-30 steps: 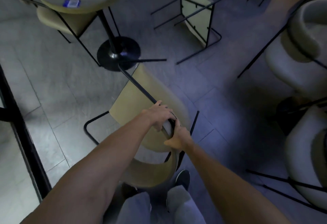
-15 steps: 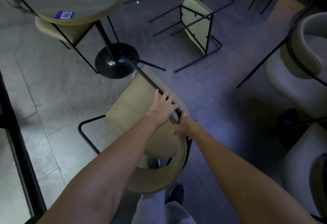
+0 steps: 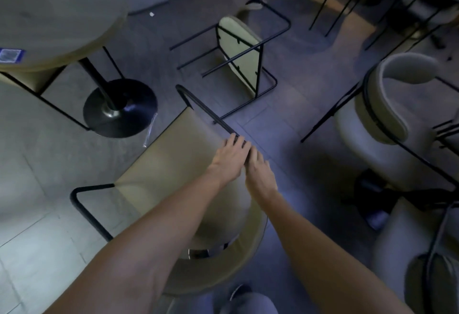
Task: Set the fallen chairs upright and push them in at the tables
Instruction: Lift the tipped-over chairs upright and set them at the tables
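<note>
A beige chair point(image 3: 173, 164) with a black tube frame is tilted in front of me, seat facing up, one looped leg off the floor. My left hand point(image 3: 229, 158) lies over its black frame bar, fingers curled on it. My right hand point(image 3: 260, 173) grips the same bar just beside it. A second beige chair point(image 3: 238, 50) lies on its side on the floor beyond, legs pointing left. The round table point(image 3: 57, 15) stands at the upper left on a black disc base point(image 3: 119, 107).
Another chair point(image 3: 37, 80) sits tucked under the round table. Grey tub chairs point(image 3: 382, 115) with black frames crowd the right side, one more at the lower right point(image 3: 409, 251). Thin black chair legs cross the far right. My feet are below the chair's back.
The chair has risen and swung toward the table; its frame bar now points up and away. Both hands slid along the bar and my view moved closer.
</note>
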Demonstrator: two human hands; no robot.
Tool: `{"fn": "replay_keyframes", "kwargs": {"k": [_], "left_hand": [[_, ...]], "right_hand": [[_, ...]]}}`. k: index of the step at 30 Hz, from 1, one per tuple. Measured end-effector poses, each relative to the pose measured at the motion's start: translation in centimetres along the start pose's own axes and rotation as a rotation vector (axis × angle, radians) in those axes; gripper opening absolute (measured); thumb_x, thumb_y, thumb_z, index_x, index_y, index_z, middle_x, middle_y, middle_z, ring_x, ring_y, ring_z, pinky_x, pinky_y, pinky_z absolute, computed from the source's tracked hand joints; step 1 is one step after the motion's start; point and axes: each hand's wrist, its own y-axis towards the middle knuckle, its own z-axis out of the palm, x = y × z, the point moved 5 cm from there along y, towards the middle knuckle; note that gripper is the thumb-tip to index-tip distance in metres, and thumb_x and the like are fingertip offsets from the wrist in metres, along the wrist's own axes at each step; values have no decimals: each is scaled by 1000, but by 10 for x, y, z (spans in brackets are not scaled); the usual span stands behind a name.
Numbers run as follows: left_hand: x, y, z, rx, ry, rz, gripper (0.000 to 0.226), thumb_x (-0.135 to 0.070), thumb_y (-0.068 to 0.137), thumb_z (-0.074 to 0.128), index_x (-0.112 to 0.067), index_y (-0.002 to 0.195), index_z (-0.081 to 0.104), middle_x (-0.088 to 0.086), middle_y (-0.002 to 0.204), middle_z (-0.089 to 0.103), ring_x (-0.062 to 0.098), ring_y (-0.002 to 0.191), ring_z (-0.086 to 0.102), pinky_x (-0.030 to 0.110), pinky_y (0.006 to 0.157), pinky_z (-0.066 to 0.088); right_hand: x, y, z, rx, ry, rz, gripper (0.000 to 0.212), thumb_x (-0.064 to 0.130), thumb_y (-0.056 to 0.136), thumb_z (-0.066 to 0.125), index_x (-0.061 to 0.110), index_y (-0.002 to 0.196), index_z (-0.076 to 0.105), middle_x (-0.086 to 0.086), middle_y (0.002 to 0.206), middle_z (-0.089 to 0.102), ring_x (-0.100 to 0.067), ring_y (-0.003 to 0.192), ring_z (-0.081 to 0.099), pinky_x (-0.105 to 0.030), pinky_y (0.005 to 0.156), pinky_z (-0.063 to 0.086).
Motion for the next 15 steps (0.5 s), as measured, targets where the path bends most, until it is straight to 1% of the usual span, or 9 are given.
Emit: {"fn": "replay_keyframes", "kwargs": {"k": [2, 4, 8, 11, 13, 15], "left_hand": [[1, 19, 0, 8, -59, 7, 58, -13, 75, 73, -14, 127, 48, 8, 132, 46, 32, 131, 35, 41, 104, 41], [1, 36, 0, 17, -91, 3, 60, -13, 76, 72, -13, 130, 46, 9, 135, 43, 33, 135, 32, 42, 106, 40], [3, 65, 2, -3, -169, -42, 60, -11, 81, 67, -13, 135, 42, 9, 142, 36, 34, 141, 25, 43, 107, 40], [3, 88, 5, -16, -197, -99, 64, -12, 81, 67, -15, 138, 39, 9, 146, 33, 34, 139, 27, 45, 105, 43], [1, 106, 9, 2, -204, -142, 69, -15, 80, 69, -16, 141, 36, 9, 151, 27, 34, 139, 26, 46, 107, 42], [1, 125, 14, 32, -226, -183, 73, -18, 80, 71, -18, 143, 34, 9, 154, 22, 35, 141, 24, 47, 109, 39]], "right_hand": [[-7, 19, -3, -2, -48, -32, 60, -2, 90, 49, -3, 148, 35, -17, 144, 43, -31, 121, 51, -38, 91, 48], [-15, 35, -6, 5, -83, -40, 62, -2, 87, 52, -6, 147, 35, -20, 141, 45, -33, 118, 52, -39, 89, 49], [-34, 65, -8, 7, -28, -72, 66, -1, 90, 51, -6, 150, 27, -20, 145, 40, -33, 122, 50, -40, 92, 51], [-51, 82, -10, -7, 65, -48, 71, 2, 92, 54, -6, 152, 17, -20, 142, 41, -31, 115, 56, -38, 89, 52], [-60, 93, -12, -16, 51, -63, 74, 0, 91, 56, -9, 152, 17, -23, 140, 43, -30, 113, 57, -36, 85, 54], [-68, 108, -12, 7, -28, -135, 75, 2, 93, 54, -9, 153, 11, -25, 147, 36, -28, 120, 51, -31, 86, 55]]}}
